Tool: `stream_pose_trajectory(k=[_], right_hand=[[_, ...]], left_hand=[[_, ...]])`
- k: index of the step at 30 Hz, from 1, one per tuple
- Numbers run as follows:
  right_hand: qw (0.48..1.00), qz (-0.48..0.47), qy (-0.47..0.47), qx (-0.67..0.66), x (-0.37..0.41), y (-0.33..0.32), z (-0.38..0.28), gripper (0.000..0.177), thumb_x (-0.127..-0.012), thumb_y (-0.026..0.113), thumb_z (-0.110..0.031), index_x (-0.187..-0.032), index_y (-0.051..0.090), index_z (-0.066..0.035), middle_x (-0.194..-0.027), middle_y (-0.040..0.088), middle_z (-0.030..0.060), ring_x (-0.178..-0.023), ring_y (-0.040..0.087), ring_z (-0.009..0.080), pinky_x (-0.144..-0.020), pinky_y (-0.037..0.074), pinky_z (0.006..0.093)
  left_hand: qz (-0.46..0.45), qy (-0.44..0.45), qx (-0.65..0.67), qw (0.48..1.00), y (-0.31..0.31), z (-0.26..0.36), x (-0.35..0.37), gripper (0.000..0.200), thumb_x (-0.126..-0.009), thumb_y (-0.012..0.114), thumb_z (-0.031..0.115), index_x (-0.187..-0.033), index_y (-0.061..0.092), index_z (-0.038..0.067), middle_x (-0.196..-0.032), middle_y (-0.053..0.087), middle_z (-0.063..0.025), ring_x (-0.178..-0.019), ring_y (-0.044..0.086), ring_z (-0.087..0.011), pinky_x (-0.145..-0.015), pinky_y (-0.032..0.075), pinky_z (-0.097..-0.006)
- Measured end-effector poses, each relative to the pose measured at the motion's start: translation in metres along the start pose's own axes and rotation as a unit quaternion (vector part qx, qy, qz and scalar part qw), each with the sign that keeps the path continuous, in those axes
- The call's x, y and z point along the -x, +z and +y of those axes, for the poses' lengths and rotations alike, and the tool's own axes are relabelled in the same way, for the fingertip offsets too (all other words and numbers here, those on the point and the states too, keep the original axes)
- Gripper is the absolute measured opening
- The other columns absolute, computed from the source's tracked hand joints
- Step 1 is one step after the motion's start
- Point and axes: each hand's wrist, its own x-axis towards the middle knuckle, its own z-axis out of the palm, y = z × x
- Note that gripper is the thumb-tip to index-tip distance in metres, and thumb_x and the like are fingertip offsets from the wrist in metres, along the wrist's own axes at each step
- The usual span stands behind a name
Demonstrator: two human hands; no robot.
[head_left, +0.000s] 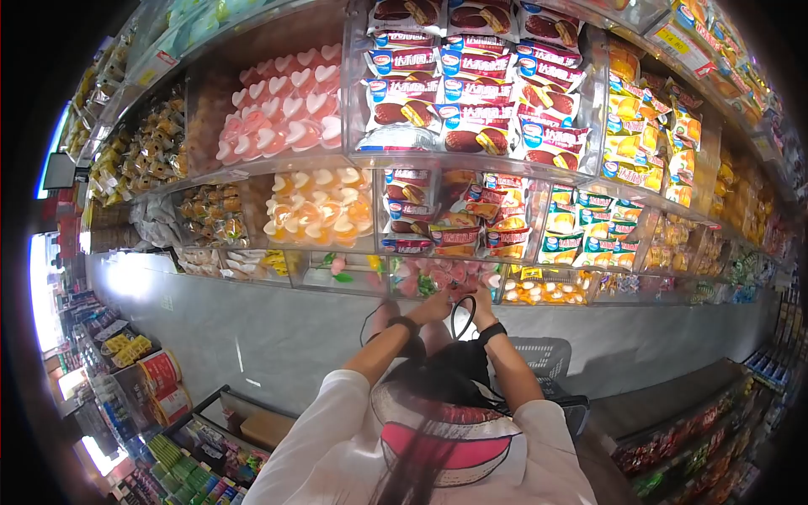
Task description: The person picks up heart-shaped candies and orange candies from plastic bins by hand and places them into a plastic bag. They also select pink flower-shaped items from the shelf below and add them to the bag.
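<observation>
Both my hands reach forward to a low clear bin of pink wrapped sweets (411,276). My left hand (433,308) is at the bin's front edge, fingers curled in toward the pink packets. Close beside it, my right hand (482,310) also has its fingers bent at the packets; what they pinch is too small to make out. A dark band is on each wrist. Between my forearms stands a thin black loop (462,318), and a grey shopping basket (543,358) hangs by my right arm.
Tiered clear bins hold packaged cakes (475,93), pink heart-topped packs (286,105), orange heart-topped packs (320,206) and green-white packets (589,227). Yellow-orange sweets (547,290) fill the bin to the right. Low shelves (690,429) stand behind me on the right, a display rack (219,438) on the left.
</observation>
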Motion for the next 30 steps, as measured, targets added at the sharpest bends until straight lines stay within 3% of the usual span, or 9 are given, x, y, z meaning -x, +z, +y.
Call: stream_pose_trajectory(k=[10,13,16,19,21,22,25,26,30], right_hand=[[0.98,-0.168,-0.01,-0.11,0.028,-0.038,-0.046,0.013,-0.08,0.057,0.004,-0.092,0.052,-0.001,-0.084,0.058,0.0089,-0.077,0.06,0.0185,-0.069,0.052,0.0309],[0.98,-0.175,-0.077,-0.054,0.053,-0.042,-0.092,0.015,-0.079,0.059,0.004,-0.091,0.053,-0.001,-0.083,0.06,0.0082,-0.075,0.061,0.0161,-0.07,0.051,0.0297],[0.964,-0.159,-0.211,-0.002,0.085,-0.037,-0.142,0.017,-0.078,0.058,0.007,-0.092,0.054,-0.001,-0.083,0.061,0.0054,-0.074,0.061,0.0125,-0.069,0.05,0.0259],[0.935,-0.137,-0.325,0.031,0.121,-0.027,-0.195,0.011,-0.077,0.055,0.009,-0.082,0.058,0.0,-0.083,0.061,0.0051,-0.077,0.06,0.0127,-0.068,0.048,0.0238],[0.881,-0.097,-0.45,0.106,0.138,-0.021,-0.221,0.009,-0.075,0.054,0.009,-0.075,0.059,0.001,-0.083,0.061,0.0057,-0.079,0.06,0.0135,-0.069,0.047,0.0239],[0.891,-0.075,-0.442,0.073,0.137,-0.013,-0.221,0.01,-0.074,0.054,0.009,-0.068,0.058,0.002,-0.084,0.061,0.0065,-0.078,0.058,0.0144,-0.068,0.045,0.0244],[0.879,-0.061,-0.468,0.062,0.149,-0.004,-0.239,0.01,-0.074,0.055,0.009,-0.069,0.059,0.002,-0.086,0.061,0.0063,-0.077,0.058,0.0133,-0.068,0.045,0.0239],[0.875,-0.057,-0.471,0.091,0.155,-0.003,-0.248,0.007,-0.076,0.057,0.007,-0.072,0.059,0.001,-0.087,0.061,0.0063,-0.077,0.057,0.0121,-0.068,0.045,0.023],[0.905,-0.05,-0.42,-0.037,0.184,0.018,-0.282,0.004,-0.081,0.061,0.003,-0.084,0.06,0.002,-0.089,0.06,0.0053,-0.083,0.057,0.0098,-0.07,0.046,0.0209]], left_hand=[[0.006,-0.096,0.031,0.995,-0.111,0.114,0.002,0.041,-0.081,0.062,0.027,-0.109,0.05,0.0,-0.093,0.062,-0.0192,-0.088,0.06,-0.0341,-0.076,0.048,-0.0386],[-0.028,-0.073,0.065,0.995,-0.165,0.206,0.015,0.027,-0.083,0.062,0.023,-0.096,0.055,0.0,-0.088,0.059,-0.0135,-0.082,0.059,-0.0174,-0.071,0.047,-0.0334],[-0.012,-0.056,-0.05,0.997,-0.192,0.261,0.025,0.025,-0.082,0.064,0.02,-0.094,0.055,0.0,-0.088,0.06,-0.0114,-0.08,0.059,-0.0178,-0.069,0.047,-0.0321],[0.092,0.08,-0.095,0.988,-0.22,0.298,0.043,0.019,-0.082,0.063,0.017,-0.091,0.055,0.002,-0.083,0.059,-0.0096,-0.075,0.058,-0.0191,-0.066,0.047,-0.0313],[0.072,0.03,-0.063,0.995,-0.243,0.343,0.058,0.016,-0.082,0.062,0.013,-0.089,0.054,0.002,-0.082,0.057,-0.0102,-0.074,0.057,-0.022,-0.066,0.046,-0.0316],[0.061,0.003,-0.047,0.997,-0.253,0.357,0.065,0.014,-0.082,0.062,0.012,-0.088,0.054,0.002,-0.081,0.056,-0.0104,-0.074,0.056,-0.0235,-0.066,0.045,-0.0318],[0.153,0.233,-0.279,0.919,-0.262,0.369,0.085,0.011,-0.081,0.06,0.007,-0.087,0.052,0.002,-0.08,0.053,-0.0116,-0.075,0.053,-0.0263,-0.068,0.044,-0.0325],[0.172,0.235,-0.153,0.944,-0.264,0.385,0.095,0.01,-0.081,0.059,0.005,-0.087,0.052,0.001,-0.082,0.051,-0.0128,-0.078,0.052,-0.028,-0.069,0.042,-0.033],[0.249,0.265,-0.191,0.912,-0.273,0.389,0.112,0.015,-0.08,0.058,0.006,-0.092,0.052,0.001,-0.083,0.049,-0.0114,-0.076,0.051,-0.0269,-0.068,0.042,-0.0323]])
